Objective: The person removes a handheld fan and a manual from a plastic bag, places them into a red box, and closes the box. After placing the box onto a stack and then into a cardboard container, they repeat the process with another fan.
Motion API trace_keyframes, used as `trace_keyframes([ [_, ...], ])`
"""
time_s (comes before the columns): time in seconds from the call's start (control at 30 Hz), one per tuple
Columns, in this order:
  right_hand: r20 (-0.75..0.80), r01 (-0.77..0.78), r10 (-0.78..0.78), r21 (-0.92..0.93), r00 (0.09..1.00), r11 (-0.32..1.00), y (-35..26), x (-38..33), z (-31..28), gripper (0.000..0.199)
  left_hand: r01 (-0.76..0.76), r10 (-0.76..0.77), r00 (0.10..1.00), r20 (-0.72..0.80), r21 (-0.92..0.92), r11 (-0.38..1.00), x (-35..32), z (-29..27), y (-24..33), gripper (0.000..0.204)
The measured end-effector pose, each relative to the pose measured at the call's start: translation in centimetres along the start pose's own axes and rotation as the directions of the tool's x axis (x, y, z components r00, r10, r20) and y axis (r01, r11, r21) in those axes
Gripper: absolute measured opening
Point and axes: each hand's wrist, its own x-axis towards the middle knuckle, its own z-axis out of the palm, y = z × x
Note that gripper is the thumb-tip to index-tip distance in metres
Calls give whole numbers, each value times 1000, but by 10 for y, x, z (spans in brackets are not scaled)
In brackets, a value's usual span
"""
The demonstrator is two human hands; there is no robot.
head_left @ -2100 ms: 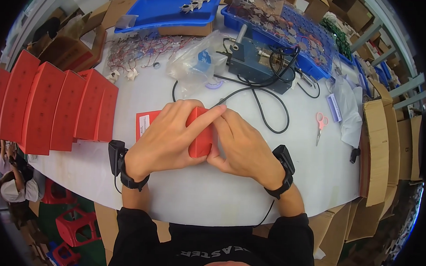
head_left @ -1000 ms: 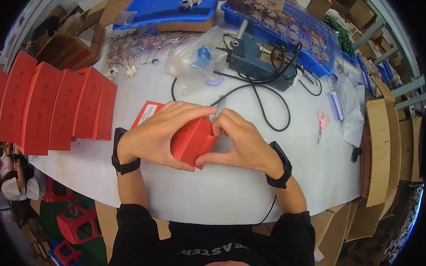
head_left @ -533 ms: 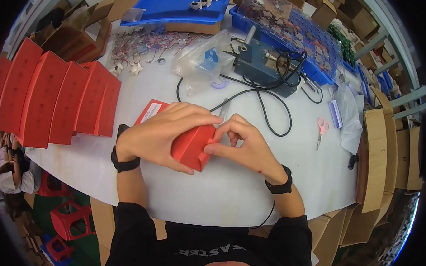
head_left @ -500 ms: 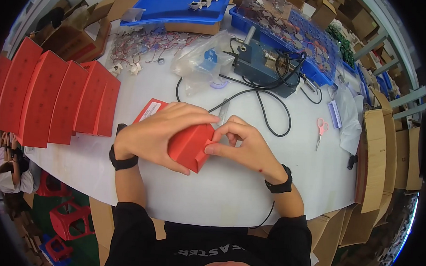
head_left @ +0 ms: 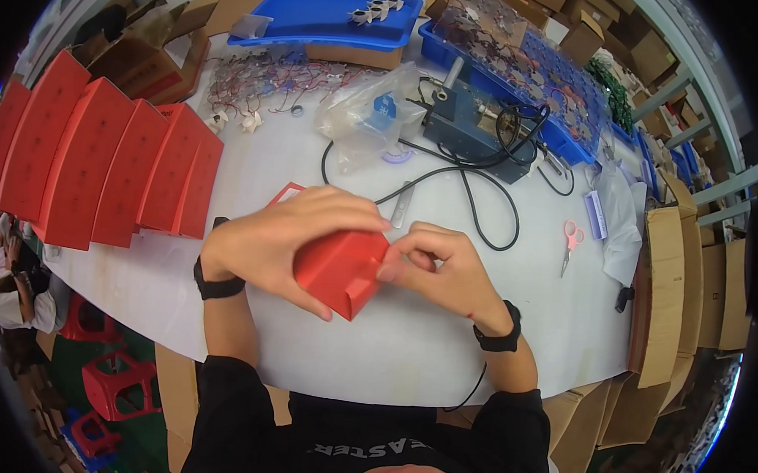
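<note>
While my left hand (head_left: 290, 241) wrapped over the red box (head_left: 341, 271), my right hand (head_left: 441, 269) pinched its end flap. Its long axis ran from upper right to lower left, tilted.

Bare left hand (head_left: 281, 241) and right hand (head_left: 445, 269); a black wristband (head_left: 218, 287) on one wrist, a black watch (head_left: 500, 336) on the other; black long-sleeved top (head_left: 361, 447) with pale lettering

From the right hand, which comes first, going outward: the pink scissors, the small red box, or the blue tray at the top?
1. Small red box: touching the right hand, on its left.
2. Pink scissors: further right on the table.
3. Blue tray: far end, top of view.
</note>
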Motion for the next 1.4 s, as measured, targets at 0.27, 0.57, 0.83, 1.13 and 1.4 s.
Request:
trace_keyframes([
  [0.27,83,-201,211,-109,974,973,-12,-5,-8,13,-8,4,999,54,74,997,3,5,7,101],
  [0.57,34,-88,83,226,996,970,4,-1,5,13,-31,31,1000,0,-43,999,-9,-8,0,105],
  [0.83,168,72,-80,52,982,996,1,-7,-7,10,-46,46,997,59,-2,999,-6,-6,12,100],
  [1.13,452,-133,198,-171,870,976,-17,-10,-30,29,-182,191,981,16,-238,954,1,-2,-3,96],
  [1.4,87,135,-105,-519,991,844,-14,-24,-15,72,-138,158,983,90,-196,971,18,15,12,80],
])
